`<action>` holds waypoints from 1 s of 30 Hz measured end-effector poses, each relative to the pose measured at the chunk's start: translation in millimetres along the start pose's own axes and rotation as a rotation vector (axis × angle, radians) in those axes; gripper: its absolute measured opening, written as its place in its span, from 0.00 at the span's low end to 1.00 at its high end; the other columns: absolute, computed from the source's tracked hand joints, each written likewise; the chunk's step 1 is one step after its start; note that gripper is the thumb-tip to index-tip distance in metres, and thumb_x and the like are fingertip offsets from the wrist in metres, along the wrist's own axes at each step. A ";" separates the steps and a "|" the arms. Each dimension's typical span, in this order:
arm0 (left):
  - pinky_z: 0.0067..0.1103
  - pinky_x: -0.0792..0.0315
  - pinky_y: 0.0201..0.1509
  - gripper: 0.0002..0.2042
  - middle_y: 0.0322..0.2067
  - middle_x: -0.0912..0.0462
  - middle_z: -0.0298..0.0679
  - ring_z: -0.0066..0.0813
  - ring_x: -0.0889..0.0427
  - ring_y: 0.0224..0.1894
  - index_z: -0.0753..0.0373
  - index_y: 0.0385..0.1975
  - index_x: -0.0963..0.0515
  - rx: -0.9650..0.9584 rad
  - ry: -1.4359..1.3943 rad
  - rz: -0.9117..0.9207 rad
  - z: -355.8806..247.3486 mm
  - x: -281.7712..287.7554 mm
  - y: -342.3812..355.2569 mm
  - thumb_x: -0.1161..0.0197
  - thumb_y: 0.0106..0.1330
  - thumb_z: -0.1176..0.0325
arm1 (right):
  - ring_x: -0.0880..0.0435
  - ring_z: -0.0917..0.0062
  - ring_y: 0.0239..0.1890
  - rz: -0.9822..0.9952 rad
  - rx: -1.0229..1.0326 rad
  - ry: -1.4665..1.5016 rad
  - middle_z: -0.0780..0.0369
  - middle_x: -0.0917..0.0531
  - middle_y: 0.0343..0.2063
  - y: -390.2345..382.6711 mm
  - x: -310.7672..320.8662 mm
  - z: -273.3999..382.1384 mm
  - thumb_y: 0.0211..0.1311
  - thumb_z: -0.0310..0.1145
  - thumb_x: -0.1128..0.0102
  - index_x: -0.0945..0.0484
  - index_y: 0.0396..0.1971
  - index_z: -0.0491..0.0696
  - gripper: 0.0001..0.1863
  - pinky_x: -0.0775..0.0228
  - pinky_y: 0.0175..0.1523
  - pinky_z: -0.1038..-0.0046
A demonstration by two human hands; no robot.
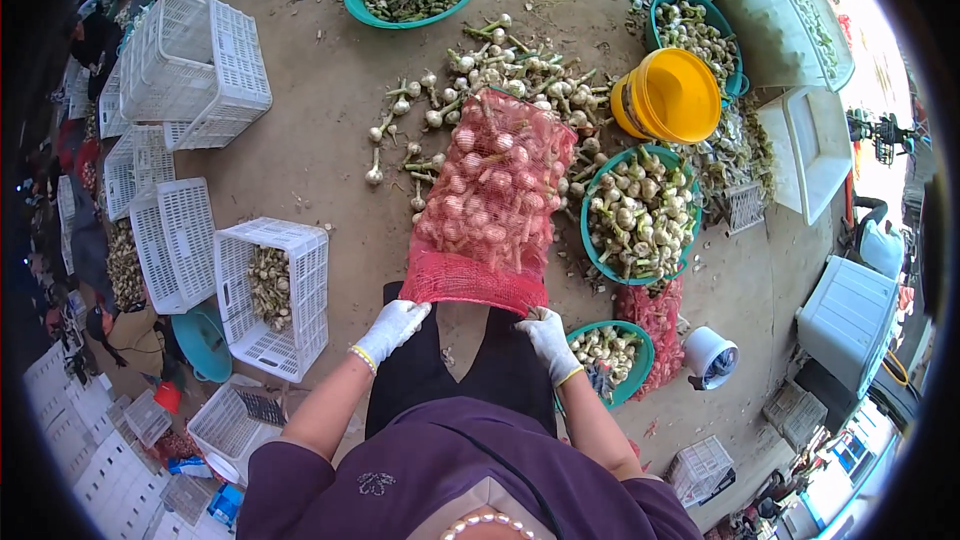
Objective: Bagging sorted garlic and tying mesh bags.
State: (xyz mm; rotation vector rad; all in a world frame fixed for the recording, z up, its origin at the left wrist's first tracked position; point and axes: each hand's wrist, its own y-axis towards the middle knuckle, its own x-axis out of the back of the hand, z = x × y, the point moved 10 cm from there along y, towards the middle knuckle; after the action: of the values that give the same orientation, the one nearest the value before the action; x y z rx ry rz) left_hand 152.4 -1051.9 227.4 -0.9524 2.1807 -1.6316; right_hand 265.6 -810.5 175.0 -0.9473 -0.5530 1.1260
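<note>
A red mesh sack (490, 190) full of garlic bulbs lies on the floor in front of me, its mouth toward my body. My left hand (393, 328), in a white glove, grips the left corner of the sack's mouth. The right corner is pinched in my gloved right hand (547, 337). Between my hands the empty end of the mesh is stretched flat. Loose garlic (520, 75) with stems lies scattered beyond and beside the sack. Close to my right hand stands a green basin (648, 365) with garlic in it.
To the right are a larger garlic basin (590, 245), a yellow bucket (625, 105), another filled mesh sack (668, 305) and a small white bucket (703, 345). White plastic crates (310, 300) stand along the left. A green basin (352, 2) of trimmings sits at the far side.
</note>
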 end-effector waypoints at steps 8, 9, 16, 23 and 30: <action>0.17 0.53 0.11 0.21 0.07 0.38 0.28 0.16 0.45 0.08 0.59 0.10 0.33 -0.296 -0.505 -0.144 -136.7 28.0 18.9 0.49 0.59 0.51 | 0.25 0.84 0.27 0.050 0.145 0.053 0.64 0.21 0.29 -7.6 50.0 151.7 0.41 0.18 0.45 0.27 0.33 0.39 0.13 0.35 0.33 0.85; 0.15 0.53 0.11 0.20 0.08 0.38 0.28 0.14 0.45 0.08 0.59 0.12 0.32 -0.298 -0.389 -0.153 -166.4 47.2 -10.4 0.48 0.59 0.51 | 0.25 0.84 0.29 0.127 0.197 0.063 0.63 0.22 0.29 -34.2 46.4 189.9 0.42 0.19 0.45 0.28 0.34 0.37 0.14 0.34 0.36 0.84; 0.08 0.56 0.11 0.14 0.10 0.42 0.23 0.05 0.48 0.11 0.60 0.21 0.30 -0.889 -0.529 -0.435 -313.7 180.2 -277.3 0.48 0.61 0.57 | 0.30 0.88 0.26 -0.200 0.915 -0.204 0.67 0.26 0.29 -278.8 60.2 450.9 0.45 0.21 0.44 0.29 0.37 0.37 0.15 0.37 0.32 0.88; 0.09 0.35 0.23 0.17 0.47 0.31 0.51 0.34 0.24 0.44 0.65 0.53 0.38 -1.376 -0.824 -0.522 -266.5 258.7 -412.4 0.57 0.65 0.68 | 0.28 0.69 0.47 -0.255 1.836 -0.641 0.52 0.26 0.42 -444.8 10.9 452.1 0.45 0.10 0.49 0.31 0.45 0.41 0.23 0.32 0.49 0.74; 0.08 0.55 0.08 0.18 0.09 0.36 0.29 0.07 0.47 0.08 0.62 0.16 0.33 -0.578 -0.719 -0.561 -114.3 201.9 -232.3 0.51 0.62 0.56 | 0.46 0.93 0.19 -0.001 0.424 -0.347 0.75 0.40 0.14 -206.7 -29.1 234.9 0.44 0.20 0.46 0.37 0.15 0.47 0.10 0.52 0.22 0.86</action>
State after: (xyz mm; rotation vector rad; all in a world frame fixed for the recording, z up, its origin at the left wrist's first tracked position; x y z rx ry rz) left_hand 17.2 -1129.8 516.2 -2.0625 1.9396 -0.5727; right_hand 175.1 -780.6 474.4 -0.3869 -0.5613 1.3510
